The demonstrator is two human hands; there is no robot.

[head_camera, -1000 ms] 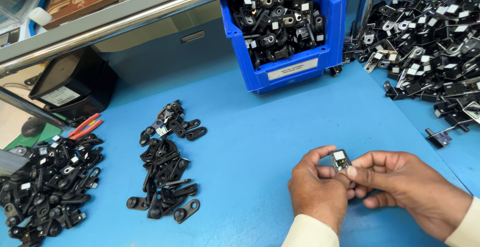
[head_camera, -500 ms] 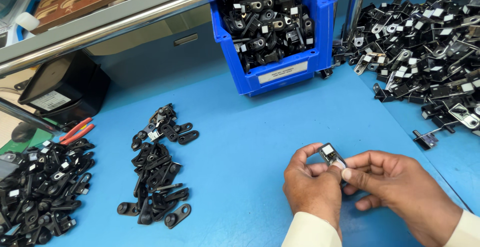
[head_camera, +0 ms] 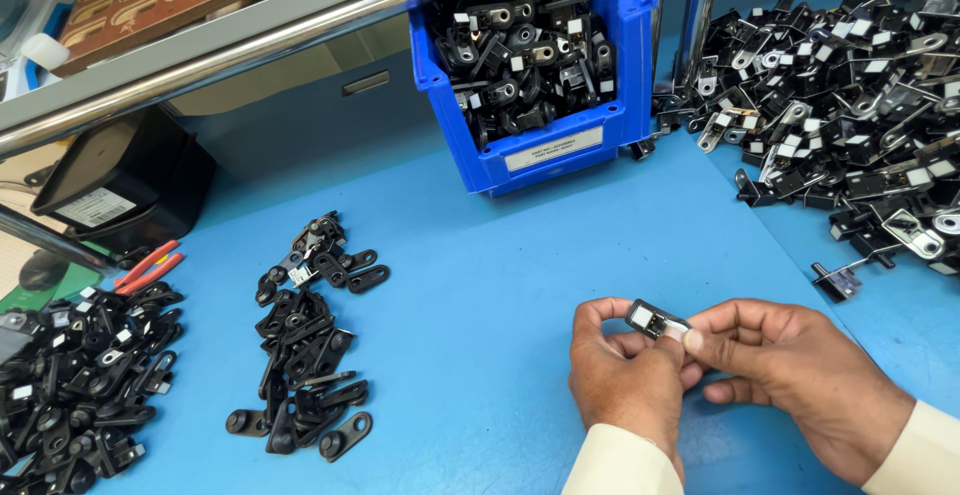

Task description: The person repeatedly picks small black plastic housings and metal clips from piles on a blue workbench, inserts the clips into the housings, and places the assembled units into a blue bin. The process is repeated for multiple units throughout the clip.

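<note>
Both my hands pinch one small black part above the blue worktop [head_camera: 500, 285].

My left hand [head_camera: 625, 380] and right hand [head_camera: 800, 385] meet low at right, fingers [head_camera: 690, 338] closed on the small black part [head_camera: 655, 319] with a white patch, held just above the surface. A blue bin [head_camera: 530, 160] of like pieces stands at the back under a metal rail [head_camera: 250, 45]; loose black pieces lie in a row at centre-left [head_camera: 305, 355], a pile at far left [head_camera: 80, 385], a heap at right [head_camera: 850, 105]. Red-handled pliers [head_camera: 145, 267] lie beside a black box [head_camera: 120, 185].

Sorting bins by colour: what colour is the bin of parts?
Blue bin, clearest in the head view.
</note>
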